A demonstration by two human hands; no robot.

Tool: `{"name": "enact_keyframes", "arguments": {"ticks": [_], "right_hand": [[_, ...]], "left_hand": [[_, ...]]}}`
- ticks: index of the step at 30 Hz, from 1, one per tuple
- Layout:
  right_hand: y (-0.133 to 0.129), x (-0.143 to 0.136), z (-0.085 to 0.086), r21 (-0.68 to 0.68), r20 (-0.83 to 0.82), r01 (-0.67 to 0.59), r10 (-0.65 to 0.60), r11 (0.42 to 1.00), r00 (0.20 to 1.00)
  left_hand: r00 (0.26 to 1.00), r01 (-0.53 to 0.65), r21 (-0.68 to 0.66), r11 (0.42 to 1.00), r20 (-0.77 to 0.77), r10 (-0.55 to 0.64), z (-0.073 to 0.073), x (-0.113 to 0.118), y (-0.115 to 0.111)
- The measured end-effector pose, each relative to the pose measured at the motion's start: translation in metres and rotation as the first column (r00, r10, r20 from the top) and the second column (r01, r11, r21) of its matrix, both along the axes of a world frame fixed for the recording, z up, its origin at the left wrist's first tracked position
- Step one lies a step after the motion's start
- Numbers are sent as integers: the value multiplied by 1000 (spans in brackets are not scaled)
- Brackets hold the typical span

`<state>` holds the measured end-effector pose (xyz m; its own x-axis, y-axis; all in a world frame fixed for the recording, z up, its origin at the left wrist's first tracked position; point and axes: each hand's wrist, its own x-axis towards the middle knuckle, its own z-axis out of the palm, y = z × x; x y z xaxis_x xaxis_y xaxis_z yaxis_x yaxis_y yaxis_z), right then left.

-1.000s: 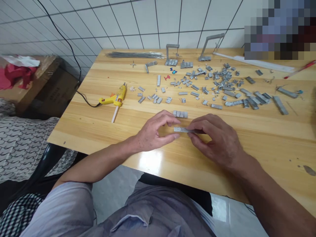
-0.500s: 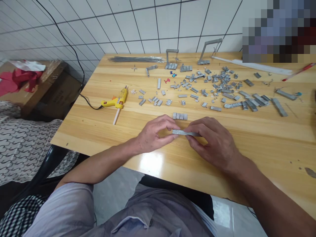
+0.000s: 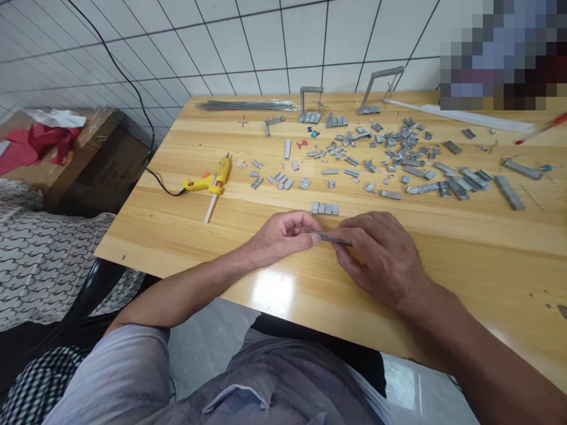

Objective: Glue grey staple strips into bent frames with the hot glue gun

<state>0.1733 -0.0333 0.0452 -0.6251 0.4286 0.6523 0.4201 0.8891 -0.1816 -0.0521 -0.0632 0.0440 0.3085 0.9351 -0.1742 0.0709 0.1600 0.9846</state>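
A thin grey strip of staples (image 3: 335, 239) is held just above the table between my two hands. My left hand (image 3: 290, 232) pinches its left end between thumb and fingers. Closed around the right part is my right hand (image 3: 381, 254), with fingers on top and thumb below, so that end is partly covered. The strip is seen nearly edge-on and looks dark. Just beyond the fingertips lies a small block of short staple pieces (image 3: 325, 208) set side by side.
A yellow glue gun (image 3: 215, 180) lies left, its cord running off the table. Scattered staple pieces (image 3: 401, 141) cover the middle and right. At the back stand two bent frames of staples (image 3: 312, 90) (image 3: 385, 72), near a bundle of thin wires (image 3: 248, 105).
The strip has been turned between my fingers, from its light face showing to a darker, thinner edge. My left fingers have curled in closer around its end.
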Motion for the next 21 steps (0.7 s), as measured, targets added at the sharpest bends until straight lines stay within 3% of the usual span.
{"name": "enact_keyframes", "arguments": {"ticks": [8, 21], "right_hand": [[-1, -2, -4, 26, -2, 4, -4, 1000, 1000], [-2, -4, -3, 91, -3, -6, 6, 996, 1000]], "left_hand": [[995, -23, -80, 997, 93, 31, 2, 4, 0], [993, -21, -112, 994, 110, 34, -2, 4, -1]]}}
